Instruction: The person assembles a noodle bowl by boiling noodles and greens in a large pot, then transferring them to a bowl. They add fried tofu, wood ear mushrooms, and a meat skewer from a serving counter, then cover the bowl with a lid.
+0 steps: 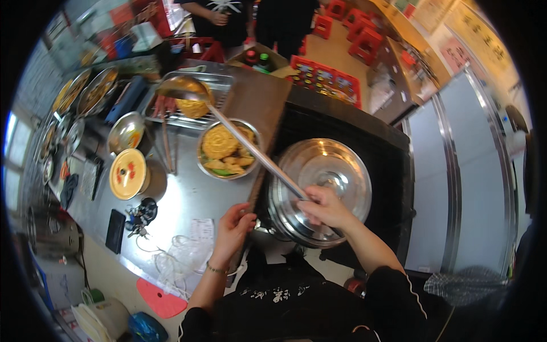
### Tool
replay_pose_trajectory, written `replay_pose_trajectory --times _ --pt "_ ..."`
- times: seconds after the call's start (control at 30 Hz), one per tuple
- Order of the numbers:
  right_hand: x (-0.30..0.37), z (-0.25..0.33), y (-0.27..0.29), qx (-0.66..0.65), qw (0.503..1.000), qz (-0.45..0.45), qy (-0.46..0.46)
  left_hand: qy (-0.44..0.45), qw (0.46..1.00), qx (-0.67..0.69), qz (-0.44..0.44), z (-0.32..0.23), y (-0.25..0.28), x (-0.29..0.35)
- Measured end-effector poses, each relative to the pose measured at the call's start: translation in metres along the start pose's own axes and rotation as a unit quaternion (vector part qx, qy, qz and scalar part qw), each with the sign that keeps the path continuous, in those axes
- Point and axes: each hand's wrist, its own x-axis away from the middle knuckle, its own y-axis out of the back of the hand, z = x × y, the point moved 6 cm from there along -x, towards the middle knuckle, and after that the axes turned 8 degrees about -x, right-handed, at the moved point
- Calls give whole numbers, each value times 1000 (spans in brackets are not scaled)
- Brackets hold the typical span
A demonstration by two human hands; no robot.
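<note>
My right hand point(326, 207) is wrapped round the end of a long metal ladle point(256, 153). The ladle slants up to the far left, its bowl above a wire-rack tray point(219, 94) with meat sticks and a round yellow noodle cake point(195, 104). Beneath my right hand is a large steel pot with a shiny round lid point(336, 165). My left hand point(230, 232), fingers loosely curled and a little apart, hovers by the counter's edge with nothing visible in it. Left of the pot, a steel bowl point(209, 175) holds another noodle cake, fried pieces and some greens.
On the steel counter point(188, 191) stand a lidded cream container point(129, 174), an empty-looking metal bowl point(126, 133), keys point(138, 219), a black phone point(115, 231) and a plastic bag point(181, 256). Beyond are a red bottle crate point(327, 80) and two people in dark clothes.
</note>
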Motion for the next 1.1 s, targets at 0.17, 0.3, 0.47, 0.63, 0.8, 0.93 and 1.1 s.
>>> replay_pose_trajectory --times 0.17,0.3,0.47,0.63,0.8,0.93,1.1 --pt "132 -23 128 144 974 -175 10 -119 935 -315 110 -2 -164 -63" --pt "203 -63 200 140 957 -256 6 -164 842 -501 113 43 -253 -104" --pt "277 -108 273 75 938 -338 -10 -123 767 -620 110 36 -313 -121" --pt "326 -123 325 52 923 -380 -25 -128 757 -634 98 20 -333 -118" --pt "355 -137 357 21 903 -428 -26 -163 763 -617 102 -28 -379 -127" --pt "376 -151 371 -22 883 -469 -20 -210 769 -590 129 -54 -448 -164" --pt "406 -160 368 -34 867 -497 -16 -240 757 -587 157 -27 -535 -234"
